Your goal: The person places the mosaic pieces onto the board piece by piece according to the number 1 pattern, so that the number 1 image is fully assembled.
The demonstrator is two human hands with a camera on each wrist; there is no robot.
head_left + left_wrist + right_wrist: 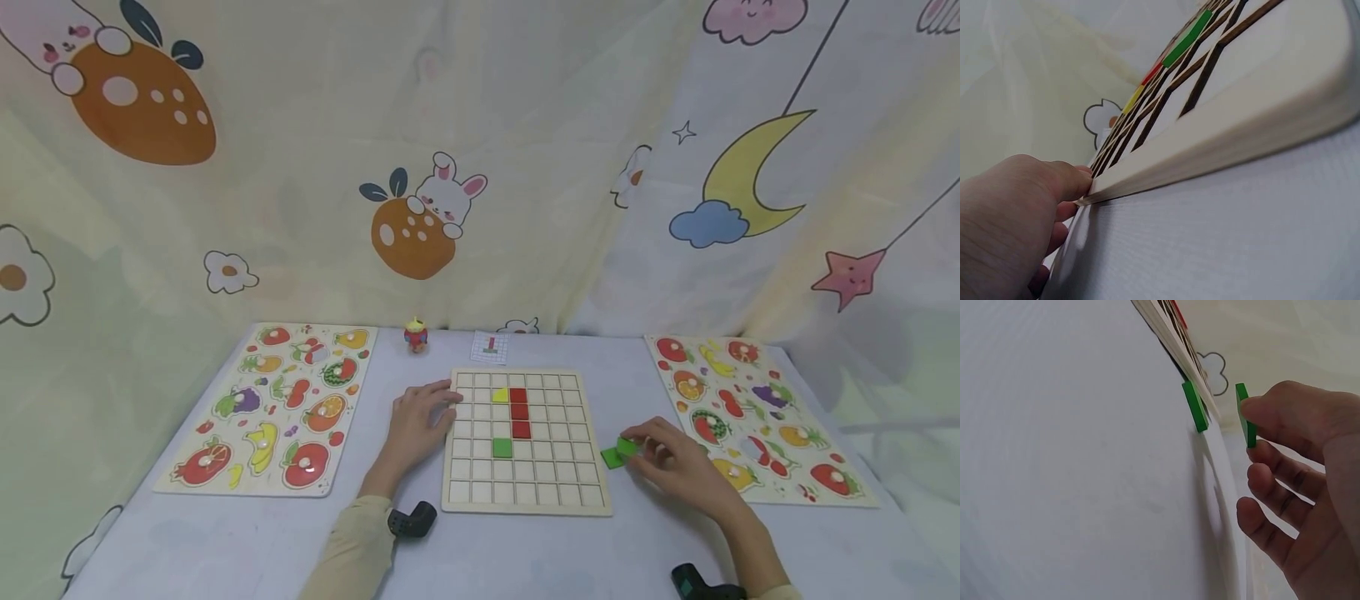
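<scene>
1. Red tiles (519,412), three in a column, sit on the grid board (527,509) in the head view. On the same board, a yellow tile (500,396) adjoins the topmost red on its left; a placed green tile (502,447) lies diagonally below-left of the lowest.
2. Same view, right of the board: right hand (671,467) pinches a held green tile (627,447); a loose green tile (612,458) lies just beside the board's edge. Left hand (415,427), fingers relaxed, touches the board's left edge. Behind the board: pattern card (489,347) and, further left, toy figure (416,336). Fruit boards (306,483) flank it on both sides.
3. Left wrist view: left hand rests against the board's edge; its lower fingers are partly hidden.
4. Right wrist view: thumb and finger grip the held green tile near the board, apart from the loose one.
</scene>
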